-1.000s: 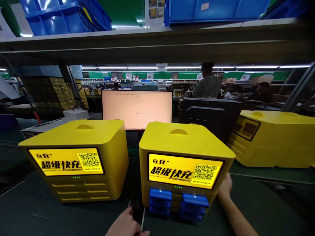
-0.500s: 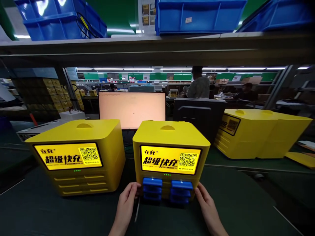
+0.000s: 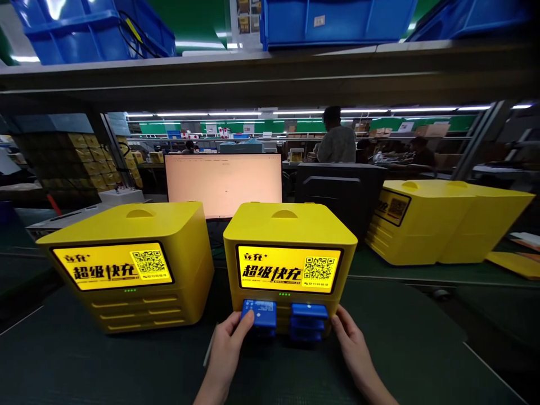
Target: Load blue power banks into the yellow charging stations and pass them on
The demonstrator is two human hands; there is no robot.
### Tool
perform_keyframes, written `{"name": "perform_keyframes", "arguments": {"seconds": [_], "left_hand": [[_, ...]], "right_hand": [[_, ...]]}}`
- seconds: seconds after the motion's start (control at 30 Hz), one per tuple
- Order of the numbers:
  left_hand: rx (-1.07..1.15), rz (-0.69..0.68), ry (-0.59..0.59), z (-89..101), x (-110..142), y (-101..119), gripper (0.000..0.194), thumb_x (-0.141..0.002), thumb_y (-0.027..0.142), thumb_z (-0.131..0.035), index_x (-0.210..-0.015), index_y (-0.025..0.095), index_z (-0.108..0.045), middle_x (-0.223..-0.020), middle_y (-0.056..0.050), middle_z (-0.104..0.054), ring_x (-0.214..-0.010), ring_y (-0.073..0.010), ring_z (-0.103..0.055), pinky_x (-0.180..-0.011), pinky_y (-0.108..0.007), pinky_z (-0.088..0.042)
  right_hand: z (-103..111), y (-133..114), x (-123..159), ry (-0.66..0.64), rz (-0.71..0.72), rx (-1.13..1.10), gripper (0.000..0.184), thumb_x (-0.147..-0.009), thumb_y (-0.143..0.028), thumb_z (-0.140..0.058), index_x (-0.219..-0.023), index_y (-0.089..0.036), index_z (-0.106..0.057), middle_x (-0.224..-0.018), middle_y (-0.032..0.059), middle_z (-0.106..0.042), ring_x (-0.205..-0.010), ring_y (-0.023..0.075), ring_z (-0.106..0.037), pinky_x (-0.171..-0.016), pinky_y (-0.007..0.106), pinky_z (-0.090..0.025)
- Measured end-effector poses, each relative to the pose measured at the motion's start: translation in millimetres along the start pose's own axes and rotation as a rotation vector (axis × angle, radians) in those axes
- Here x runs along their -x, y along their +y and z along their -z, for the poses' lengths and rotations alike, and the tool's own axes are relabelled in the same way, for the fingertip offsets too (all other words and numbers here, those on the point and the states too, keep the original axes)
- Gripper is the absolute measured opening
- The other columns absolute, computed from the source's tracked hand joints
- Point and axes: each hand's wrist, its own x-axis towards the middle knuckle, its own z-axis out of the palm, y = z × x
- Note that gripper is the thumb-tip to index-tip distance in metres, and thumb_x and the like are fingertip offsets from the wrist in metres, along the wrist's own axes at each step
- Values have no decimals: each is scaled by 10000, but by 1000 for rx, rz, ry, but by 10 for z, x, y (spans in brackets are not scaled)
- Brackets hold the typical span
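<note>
Left hand (image 3: 230, 343) has drawn the top-left power bank (image 3: 259, 313) outward (pinched, lengthwise toward the viewer); right hand (image 3: 351, 343) open.

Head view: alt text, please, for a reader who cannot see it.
The left hand grips a blue power bank sticking out of a yellow charging station; the right hand touches the station's lower right corner.

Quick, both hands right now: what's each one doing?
Left hand: gripping the top-left blue power bank.
Right hand: open, resting against the yellow charging station.
</note>
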Motion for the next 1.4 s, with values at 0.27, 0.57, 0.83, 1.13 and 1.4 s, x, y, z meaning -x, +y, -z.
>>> {"name": "perform_keyframes", "arguments": {"seconds": [0.27,0.57,0.83,1.13,1.4], "left_hand": [[-103,-51,-16,99,115,-85,449,-739,580,-593,-933,179,-651,-879,-41,-620,-892,-226,-552,-823,-293,-430],[-67,115,-29,99,85,-126,763,-639,729,-580,-1153,166,-578,-854,-27,-587,-765,-193,-533,-724,-275,-474],[-70,131,-35,88,95,-65,784,-625,735,-575,-1153,155,-589,-826,-29,-583,-717,-182,-516,-702,-274,-467],[-55,132,-37,101,76,-79,781,-622,729,-591,-1161,164,-580,-830,-25,-558,-704,-170,-497,-699,-273,-466],[-48,93,-36,118,64,-110,670,-592,713,-633,-956,152,-668,-708,-17,-577,-653,-149,-469,-601,-237,-417]], "right_hand": [[6,-16,-9,12,-3,6,551,-761,-555,-627,-1183,-205,-566,-1212,59,-603,-1179,295,-492,-936,370,-456],[4,-27,-10,8,3,21,570,-744,-588,-621,-1164,-205,-578,-1190,59,-616,-1150,289,-517,-947,367,-446],[-7,-76,4,14,-9,34,591,-732,-611,-618,-1156,-200,-584,-1198,64,-612,-1162,291,-506,-938,358,-451],[2,-51,3,20,-16,25,596,-726,-609,-626,-1166,-209,-584,-1207,55,-607,-1183,298,-487,-950,370,-447],[9,-37,8,21,-12,27,558,-749,-572,-624,-1172,-210,-585,-1219,61,-599,-1201,300,-468,-966,390,-429]]}}
